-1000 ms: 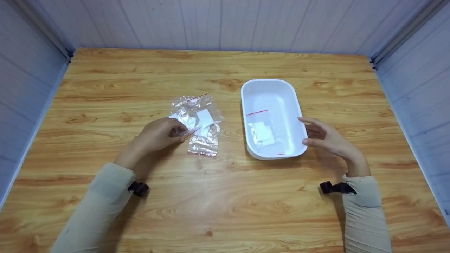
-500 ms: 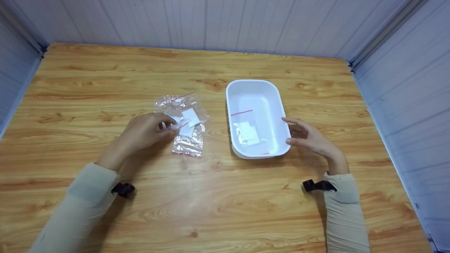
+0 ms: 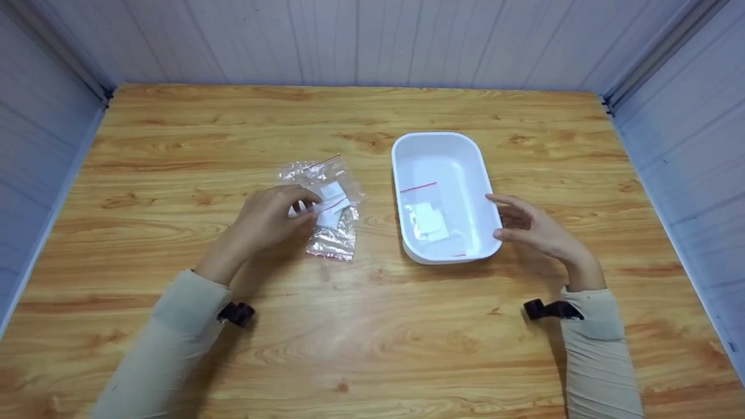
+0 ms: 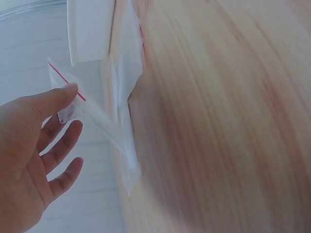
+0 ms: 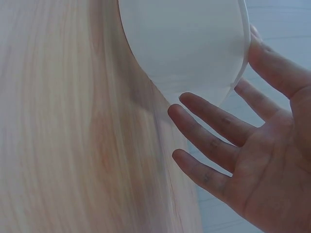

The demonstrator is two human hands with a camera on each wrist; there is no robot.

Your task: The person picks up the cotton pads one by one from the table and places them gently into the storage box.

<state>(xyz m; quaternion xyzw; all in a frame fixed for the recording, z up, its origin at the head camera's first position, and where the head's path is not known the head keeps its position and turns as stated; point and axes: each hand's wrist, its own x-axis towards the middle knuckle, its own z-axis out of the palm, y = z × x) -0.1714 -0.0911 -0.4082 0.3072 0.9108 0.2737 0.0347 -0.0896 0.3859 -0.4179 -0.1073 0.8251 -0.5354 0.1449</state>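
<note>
My left hand [image 3: 270, 218] pinches a clear zip bag near its red-lined end between thumb and fingers. The held bag [image 4: 99, 119] slants down toward the table in the left wrist view, its lower part among the other bags. Those clear bags [image 3: 332, 241] overlap in a small pile, with white square pieces [image 3: 333, 190] showing through. To their right stands a white plastic tub [image 3: 492, 174]; inside it lies a red-lined zip bag [image 3: 425, 221] with white pieces. My right hand [image 3: 541, 235] touches the tub's right rim with thumb and index fingertips, the other fingers extended beside its wall.
The wood-grain table [image 3: 372, 343] stretches around the tub and bags. Pale panels [image 3: 326, 43] close in the back and both sides. A black strap mount [image 3: 237, 314] sits at the left wrist, another [image 3: 547, 309] at the right.
The head view swings sideways and back. My left hand has raised the red-lined end of the pinched bag away from me, over the white pieces. My right hand stays at the tub's rim.
</note>
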